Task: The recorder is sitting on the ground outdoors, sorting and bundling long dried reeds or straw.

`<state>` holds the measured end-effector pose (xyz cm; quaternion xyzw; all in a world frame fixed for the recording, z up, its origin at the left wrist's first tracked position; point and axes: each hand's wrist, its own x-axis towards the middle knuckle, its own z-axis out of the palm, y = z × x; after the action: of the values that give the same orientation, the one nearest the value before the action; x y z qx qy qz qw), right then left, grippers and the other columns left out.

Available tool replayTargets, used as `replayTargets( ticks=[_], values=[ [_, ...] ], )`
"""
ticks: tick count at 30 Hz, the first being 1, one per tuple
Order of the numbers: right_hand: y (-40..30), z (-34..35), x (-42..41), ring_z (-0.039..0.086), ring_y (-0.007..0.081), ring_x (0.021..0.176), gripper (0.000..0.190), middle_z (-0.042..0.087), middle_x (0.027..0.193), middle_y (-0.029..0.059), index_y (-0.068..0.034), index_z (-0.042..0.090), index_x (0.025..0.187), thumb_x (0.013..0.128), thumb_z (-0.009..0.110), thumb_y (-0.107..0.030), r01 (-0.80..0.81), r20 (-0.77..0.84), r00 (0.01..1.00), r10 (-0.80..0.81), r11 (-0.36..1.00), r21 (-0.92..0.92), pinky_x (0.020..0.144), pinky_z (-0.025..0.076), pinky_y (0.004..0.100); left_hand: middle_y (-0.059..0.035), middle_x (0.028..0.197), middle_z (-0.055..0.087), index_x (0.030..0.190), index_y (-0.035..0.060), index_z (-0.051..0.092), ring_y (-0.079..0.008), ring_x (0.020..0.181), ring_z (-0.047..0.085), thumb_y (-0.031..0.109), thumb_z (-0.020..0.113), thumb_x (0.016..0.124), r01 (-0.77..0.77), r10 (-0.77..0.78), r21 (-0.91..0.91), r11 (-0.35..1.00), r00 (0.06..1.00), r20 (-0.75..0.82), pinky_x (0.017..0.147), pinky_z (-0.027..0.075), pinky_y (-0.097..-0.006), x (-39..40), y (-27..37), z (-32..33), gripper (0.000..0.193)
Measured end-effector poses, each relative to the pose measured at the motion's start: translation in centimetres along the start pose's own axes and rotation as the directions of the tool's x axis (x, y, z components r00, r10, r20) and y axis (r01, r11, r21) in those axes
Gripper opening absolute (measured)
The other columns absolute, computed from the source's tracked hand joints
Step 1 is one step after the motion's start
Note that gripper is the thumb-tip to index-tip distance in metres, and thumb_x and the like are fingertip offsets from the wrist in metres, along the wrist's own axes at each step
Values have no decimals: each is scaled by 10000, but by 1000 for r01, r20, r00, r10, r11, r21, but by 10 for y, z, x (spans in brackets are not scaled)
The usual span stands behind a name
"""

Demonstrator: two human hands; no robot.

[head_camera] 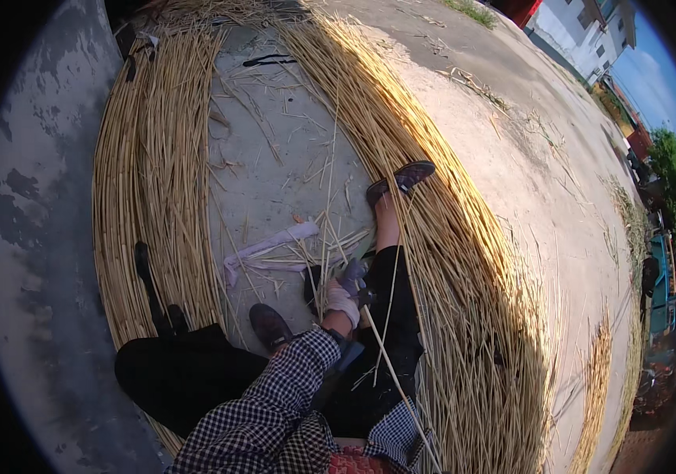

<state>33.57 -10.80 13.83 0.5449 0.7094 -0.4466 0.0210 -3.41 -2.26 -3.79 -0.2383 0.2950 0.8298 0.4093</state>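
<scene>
My left hand (345, 291), in a pale pink and lavender glove, is closed around a thin reed stalk (390, 357) between my legs. The stalk slants down to the bottom right edge. A small dark object (365, 297) is against the hand; what it is cannot be told. My right hand is out of view; a checked sleeve or shirt part shows at lower right. Long dry stalks (456, 237) lie in a thick layer under my outstretched leg. Another layer of stalks (172, 178) lies at left. A lavender cloth strip (272, 240) lies beyond the hand among loose pieces.
A worn plastered wall (47, 237) stands at far left. Black straps (268, 60) and stalk scraps lie on the concrete ground. More stalks (595, 379) lie at right, with a blue vehicle (662, 284), a tree (672, 183) and a white building (572, 35) beyond.
</scene>
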Motion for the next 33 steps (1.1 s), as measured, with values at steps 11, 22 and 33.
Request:
replayTargets(
  ticks=[11, 22, 33],
  values=[
    [74, 0, 15, 426, 267, 536, 87, 450, 600, 138, -73, 549, 845, 881, 538, -151, -53, -32, 998, 62, 972, 228, 522, 376, 356, -2, 640, 556, 736, 93, 593, -97, 490, 483, 253, 703, 799, 105, -100, 203, 974, 994, -32, 437, 372, -265, -32, -79, 5, 204],
    [201, -81, -27, 594, 263, 753, 351, 614, 908, 143, -50, 525, 1169, 896, 555, -269, -355, -376, 926, 0, 332, -874, 668, 485, 372, -72, 702, 556, 826, 84, 596, -211, 531, 525, 317, 660, 810, 406, -393, 856, 320, 879, -269, 490, 462, -381, 107, -35, -75, 242],
    [-77, 0, 215, 562, 220, 935, 282, 572, 1051, 129, -4, 530, 1122, 859, 595, -80, 516, -139, 851, -506, 855, 49, 802, 452, 309, 7, 592, 541, 767, 77, 669, -117, 497, 507, 316, 631, 827, 226, -464, 907, 357, 885, -38, 445, 408, -268, -23, 66, -6, 250]
  ],
)
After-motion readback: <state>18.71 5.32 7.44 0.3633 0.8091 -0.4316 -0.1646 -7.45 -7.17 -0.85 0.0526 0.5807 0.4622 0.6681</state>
